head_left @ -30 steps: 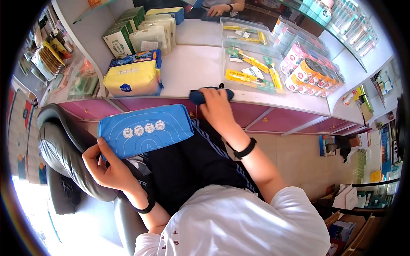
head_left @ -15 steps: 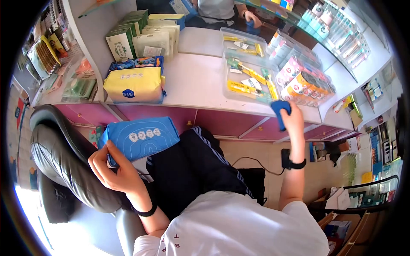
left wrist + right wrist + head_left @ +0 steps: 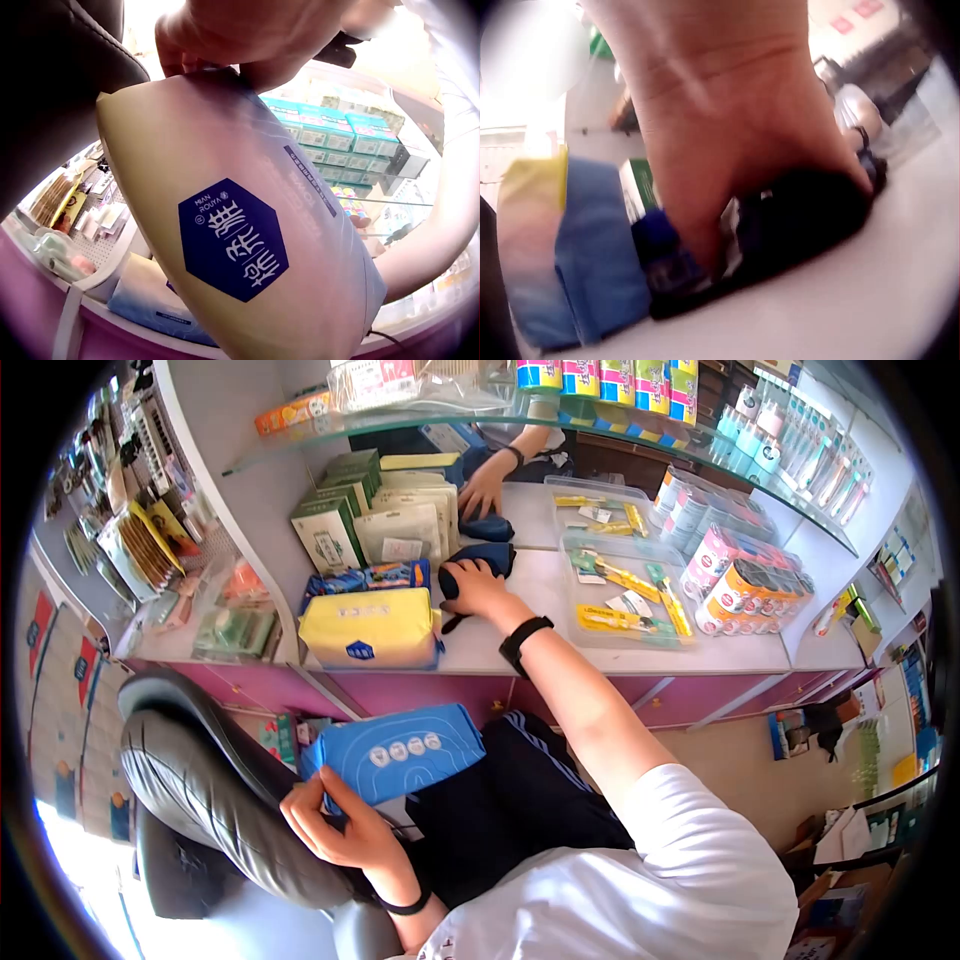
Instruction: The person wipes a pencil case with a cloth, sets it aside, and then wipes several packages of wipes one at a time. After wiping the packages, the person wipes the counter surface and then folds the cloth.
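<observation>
My left hand [image 3: 345, 825] pinches the lower left corner of a blue soft tissue pack [image 3: 405, 752], held over my lap in front of the shelf. In the left wrist view, the pack's pale face [image 3: 142, 172] shows a dark blue hexagon label. On the white shelf, my right hand [image 3: 478, 588] grips a dark blue pouch-like case [image 3: 497, 556], fingers curled over it. The case stands just right of a yellow tissue pack [image 3: 365, 628]. In the right wrist view, the hand covers much of the dark case [image 3: 802, 221], which lies low against the shelf.
Behind the yellow pack are green-and-white boxes [image 3: 328, 542] and pale packets. To the right, clear trays [image 3: 590, 635] hold yellow-packed toothbrushes beside orange-labelled cans [image 3: 745, 600]. A glass shelf [image 3: 450, 422] spans above; a mirror behind reflects the arm. A black chair [image 3: 190, 790] stands left.
My right hand swung the dark blue case out to the right, then back left and forward onto the shelf beside the yellow pack. My left hand keeps its pinch on the blue pack.
</observation>
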Motion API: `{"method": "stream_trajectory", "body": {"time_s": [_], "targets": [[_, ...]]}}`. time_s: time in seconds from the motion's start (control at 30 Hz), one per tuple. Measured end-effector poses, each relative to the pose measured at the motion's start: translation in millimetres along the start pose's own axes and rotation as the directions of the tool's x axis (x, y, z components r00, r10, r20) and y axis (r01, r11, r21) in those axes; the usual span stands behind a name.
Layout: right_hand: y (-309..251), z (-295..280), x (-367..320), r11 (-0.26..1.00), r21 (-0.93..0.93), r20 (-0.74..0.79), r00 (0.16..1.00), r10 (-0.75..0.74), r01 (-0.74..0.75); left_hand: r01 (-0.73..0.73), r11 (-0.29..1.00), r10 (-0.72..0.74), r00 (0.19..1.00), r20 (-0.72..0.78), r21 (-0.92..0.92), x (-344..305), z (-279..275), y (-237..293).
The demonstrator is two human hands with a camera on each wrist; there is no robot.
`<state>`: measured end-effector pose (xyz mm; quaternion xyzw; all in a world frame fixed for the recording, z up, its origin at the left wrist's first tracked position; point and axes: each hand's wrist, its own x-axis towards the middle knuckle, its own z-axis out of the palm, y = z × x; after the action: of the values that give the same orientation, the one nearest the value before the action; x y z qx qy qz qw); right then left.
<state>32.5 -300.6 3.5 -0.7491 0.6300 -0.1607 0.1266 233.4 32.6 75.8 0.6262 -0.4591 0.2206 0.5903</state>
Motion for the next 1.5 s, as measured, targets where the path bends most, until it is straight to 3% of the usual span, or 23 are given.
{"method": "stream_trajectory", "body": {"time_s": [0.07,0.2,0.3,0.53,0.6,0.7,0.77,0.87,0.93,1.1,1.17,1.2,1.3,1.33,1.37,1.43,1.5], "targets": [[3,16,-2,0.999,-0.037,-0.126,0.992,-0.028,0.024,-0.006,1.000,0.006,1.000,-0.004,0.001,-1,2,-6],[27,22,8,0.992,-0.062,-0.193,0.974,-0.122,0.112,0.006,1.000,-0.007,1.000,0.017,0.027,-3,4,-7],[27,11,-16,0.986,-0.105,-0.128,0.982,-0.139,0.126,0.025,0.999,-0.025,1.000,0.010,0.028,-3,5,-6],[15,6,-94,0.954,-0.202,-0.162,0.953,-0.258,0.224,0.019,1.000,-0.019,1.000,0.023,0.008,-5,9,-6],[9,6,-77,0.939,-0.109,-0.199,0.918,-0.343,0.327,0.033,0.999,-0.034,0.999,0.038,0.013,-7,10,-6],[2,-6,-37,0.944,-0.079,-0.157,0.931,-0.329,0.321,0.045,0.999,-0.046,0.998,0.043,0.019,-6,9,-7],[-9,-47,-33,0.962,0.054,-0.124,0.958,-0.260,0.268,0.045,0.999,-0.046,0.998,0.034,0.022,-7,8,-11],[-5,-66,-8,0.914,0.191,-0.136,0.932,-0.336,0.358,0.043,0.999,-0.043,0.999,0.020,0.024,-7,10,-13],[1,-60,12,0.788,0.348,-0.204,0.862,-0.465,0.507,0.045,0.999,-0.046,0.998,0.039,0.012,-8,13,-14],[16,-37,59,0.755,0.425,-0.218,0.866,-0.450,0.500,0.060,0.998,-0.061,0.997,0.038,0.018,-7,10,-14],[16,-33,58,0.837,0.416,-0.362,0.909,-0.208,0.357,0.045,0.999,-0.045,0.999,0.024,0.014,-7,10,-16],[14,-34,49,0.840,0.384,-0.477,0.861,-0.175,0.383,0.048,0.999,-0.049,0.998,0.034,0.024,-7,10,-17],[3,-45,10,0.900,0.345,-0.505,0.861,-0.062,0.267,0.020,0.999,-0.021,0.999,0.024,0.030,-7,15,-20],[9,-31,7,0.925,0.202,-0.545,0.822,-0.165,0.320,-0.015,0.999,0.015,1.000,0.003,0.034,-7,16,-20],[13,-16,4,0.977,0.041,-0.343,0.921,-0.184,0.210,-0.005,0.999,0.005,1.000,0.007,0.036,-7,17,-20],[13,8,-17,0.975,-0.130,-0.032,0.982,-0.186,0.181,-0.012,0.999,0.012,1.000,0.009,0.043,-6,16,-18],[13,20,-11,0.980,-0.119,-0.066,0.984,-0.166,0.157,0.035,0.998,-0.037,0.998,0.054,0.049,-8,13,-16]]}}
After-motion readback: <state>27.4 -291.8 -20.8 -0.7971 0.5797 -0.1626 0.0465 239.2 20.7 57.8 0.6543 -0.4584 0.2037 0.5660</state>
